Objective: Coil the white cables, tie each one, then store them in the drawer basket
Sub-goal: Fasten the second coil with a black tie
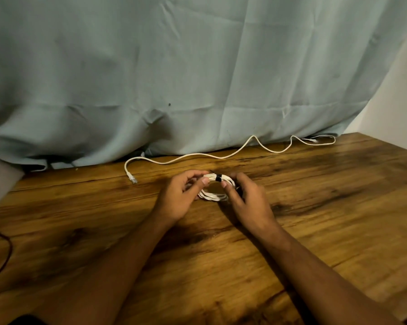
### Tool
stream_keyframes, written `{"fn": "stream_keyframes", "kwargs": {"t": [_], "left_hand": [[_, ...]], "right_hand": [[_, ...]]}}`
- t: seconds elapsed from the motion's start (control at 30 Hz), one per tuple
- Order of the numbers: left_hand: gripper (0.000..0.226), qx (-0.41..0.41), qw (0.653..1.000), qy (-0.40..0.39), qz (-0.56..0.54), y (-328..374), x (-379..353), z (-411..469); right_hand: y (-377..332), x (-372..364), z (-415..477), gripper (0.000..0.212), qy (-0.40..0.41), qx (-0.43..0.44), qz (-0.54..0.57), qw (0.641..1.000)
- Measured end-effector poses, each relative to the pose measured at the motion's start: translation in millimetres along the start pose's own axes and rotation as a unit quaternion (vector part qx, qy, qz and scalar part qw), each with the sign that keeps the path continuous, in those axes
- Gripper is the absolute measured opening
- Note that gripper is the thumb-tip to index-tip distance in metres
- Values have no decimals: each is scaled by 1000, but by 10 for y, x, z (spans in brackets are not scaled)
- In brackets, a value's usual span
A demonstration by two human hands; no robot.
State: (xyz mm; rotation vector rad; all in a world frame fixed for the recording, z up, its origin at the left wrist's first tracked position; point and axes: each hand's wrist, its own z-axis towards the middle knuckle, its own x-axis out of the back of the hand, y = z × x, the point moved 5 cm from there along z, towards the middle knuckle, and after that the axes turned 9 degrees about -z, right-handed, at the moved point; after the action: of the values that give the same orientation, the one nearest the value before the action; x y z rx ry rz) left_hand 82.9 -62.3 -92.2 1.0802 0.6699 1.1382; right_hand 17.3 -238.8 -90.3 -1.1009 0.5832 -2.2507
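- The coiled white cable (215, 187) sits between both hands, low over the middle of the wooden table (315, 207)
- A black tie (218, 178) is wrapped round the top of the coil
- The left hand (181, 195) pinches the coil's left side, thumb and fingers curled round the strands
- The right hand (247, 200) grips the coil's right side, thumb pressed just beside the tie
- A second white cable (221, 157) lies loose and wavy along the table's far edge, well apart from the hands, one plug end (133, 180) toward the left
- A pale blue-green cloth (174, 78) hangs behind the table
- A thin dark cord (6, 252) loops at the left edge
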Motion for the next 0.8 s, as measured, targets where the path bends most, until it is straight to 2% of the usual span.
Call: {"fn": "stream_keyframes", "kwargs": {"t": [0.13, 0.27, 0.4, 0.57, 0.73, 0.8], "left_hand": [[26, -4, 999, 30, -29, 30, 23, 26], [25, 16, 999, 41, -9, -62, 47, 31], [30, 3, 999, 43, 2, -36, 46, 21], [26, 20, 998, 50, 40, -78, 37, 15], [32, -24, 988, 70, 138, -5, 15, -109], [34, -6, 993, 57, 105, 18, -42, -155]], "right_hand": [[-12, 98, 23, 29, 19, 14, 34, 999], [22, 63, 25, 33, -14, -9, -42, 999], [-34, 147, 4, 31, 21, 21, -97, 995], [51, 64, 19, 33, -23, -39, -33, 998], [-1, 118, -70, 44, -46, -33, 4, 998], [45, 169, -126, 43, -46, -52, 32, 997]]}}
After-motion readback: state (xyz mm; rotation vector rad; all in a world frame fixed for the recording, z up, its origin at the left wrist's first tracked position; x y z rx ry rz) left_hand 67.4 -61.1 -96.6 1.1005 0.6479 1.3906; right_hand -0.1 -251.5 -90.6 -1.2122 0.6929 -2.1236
